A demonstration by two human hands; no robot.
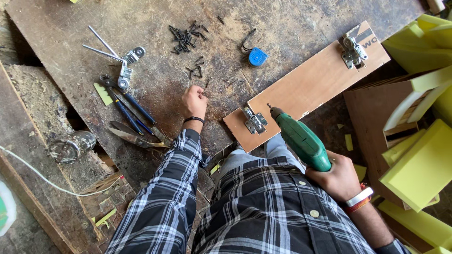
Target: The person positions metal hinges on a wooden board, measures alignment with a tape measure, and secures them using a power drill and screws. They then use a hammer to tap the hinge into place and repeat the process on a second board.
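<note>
A rough, dusty worktop (141,28) fills most of the view from above, scarred and littered with sawdust. Across its right part lies a long plywood board (310,84), set at a slant, its near end just in front of the person. To the right, off the worktop, stand blocks of yellow foam (416,169) and a brown wooden box (372,113).

The person wears a checked shirt. The right hand (336,178) is wrapped firmly around the grip of a green drill (301,141), whose bit tip points at the near end of the board, just beside a metal hinge (254,121) fixed there. A second metal hinge (353,51) sits at the far end of the board.

The left hand (194,101) rests on the worktop left of the board, fingers curled in and pinched down at a few loose screws; whether it has one in its grip cannot be told.

Left of that hand lie blue-handled pliers (129,106) and a pair of tin snips (134,136), near each other. Farther up lies a metal bracket with two rods (122,61). A glass jar (70,146) lies on its side at the worktop's left edge, with a white cord (42,178) running below it.

Beyond the left hand sit a pile of black screws (186,37) and a small blue tape measure (257,56).
</note>
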